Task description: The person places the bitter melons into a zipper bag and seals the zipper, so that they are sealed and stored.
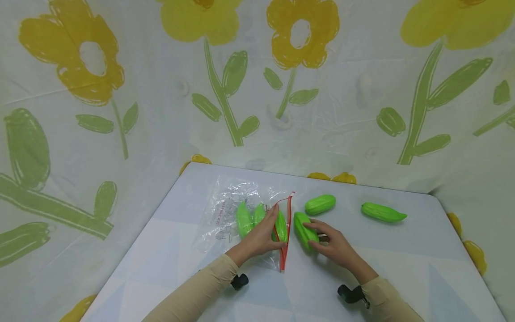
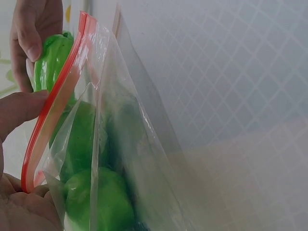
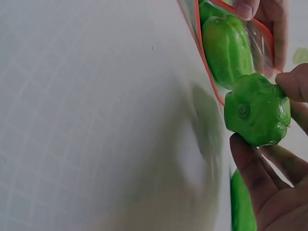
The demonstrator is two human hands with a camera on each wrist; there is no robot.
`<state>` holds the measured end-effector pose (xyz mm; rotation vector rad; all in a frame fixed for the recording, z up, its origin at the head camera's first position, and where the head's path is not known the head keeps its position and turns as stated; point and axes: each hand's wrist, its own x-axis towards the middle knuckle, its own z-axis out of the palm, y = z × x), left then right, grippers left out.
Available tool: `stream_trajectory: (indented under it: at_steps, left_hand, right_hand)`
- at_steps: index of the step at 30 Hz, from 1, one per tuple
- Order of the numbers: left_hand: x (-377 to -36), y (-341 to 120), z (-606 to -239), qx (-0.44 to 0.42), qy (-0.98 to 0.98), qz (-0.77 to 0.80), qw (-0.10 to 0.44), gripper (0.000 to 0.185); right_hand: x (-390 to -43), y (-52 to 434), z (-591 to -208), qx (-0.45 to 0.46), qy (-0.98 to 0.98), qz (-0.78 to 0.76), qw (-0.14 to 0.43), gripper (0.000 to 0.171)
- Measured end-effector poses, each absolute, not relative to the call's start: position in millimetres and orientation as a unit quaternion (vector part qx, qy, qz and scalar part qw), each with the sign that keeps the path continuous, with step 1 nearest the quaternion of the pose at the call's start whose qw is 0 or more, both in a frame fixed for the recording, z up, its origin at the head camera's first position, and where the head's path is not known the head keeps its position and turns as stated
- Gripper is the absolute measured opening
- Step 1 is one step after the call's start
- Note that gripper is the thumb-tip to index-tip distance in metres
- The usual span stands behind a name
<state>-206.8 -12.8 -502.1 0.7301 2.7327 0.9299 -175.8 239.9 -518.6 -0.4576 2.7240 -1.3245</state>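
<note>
Holding the clear bag (image 1: pixel 237 214) open by its red edge, the left hand (image 1: pixel 261 237) is pinching it mid-tabletop; the right hand (image 1: pixel 335 246) is gripping a green gourd (image 1: pixel 304 230) just beside the bag's mouth.

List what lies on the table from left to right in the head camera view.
Clear plastic bag holding green gourds, left hand at its red zip edge, gourd gripped by the right hand, short gourd, long gourd.
</note>
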Motion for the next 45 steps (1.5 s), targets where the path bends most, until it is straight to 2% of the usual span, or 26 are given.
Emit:
stream_trajectory:
  at_steps: [22,45]
  left_hand:
    - [-208,-14,-502,0.259,0.913,0.306,0.068,0.109]
    - [-207,-12,-501,0.257,0.914,0.307,0.07,0.11]
  right_hand:
    - [-185,227,-522,-0.18,0.883,-0.433,0.033,0.049]
    - [-193,218,-526,-0.16,0.888,-0.431,0.027,0.049]
